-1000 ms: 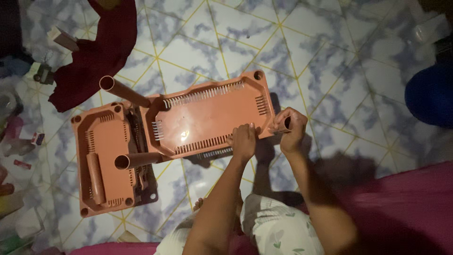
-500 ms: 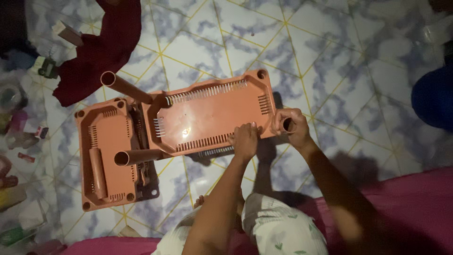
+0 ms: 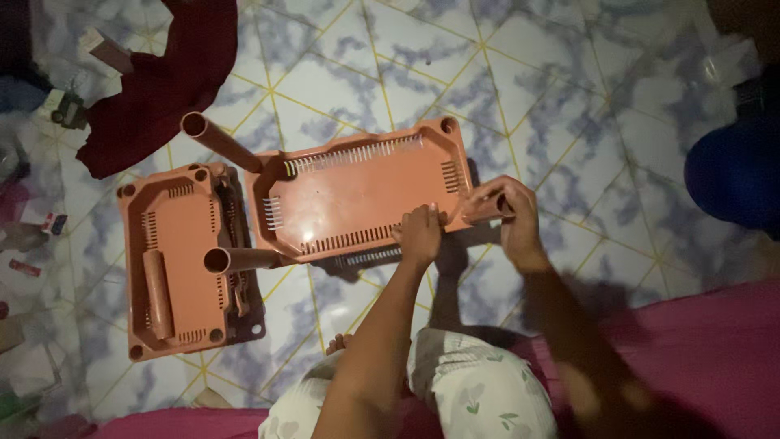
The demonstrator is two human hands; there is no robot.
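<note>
Head view shows an orange plastic tray (image 3: 366,195), long and smooth with thin slots along its edges, lying on the tiled floor (image 3: 528,81). Left hand (image 3: 420,232) presses its near edge, fingers curled. Right hand (image 3: 505,213) is closed around a short orange tube (image 3: 481,209) at the tray's corner.
</note>
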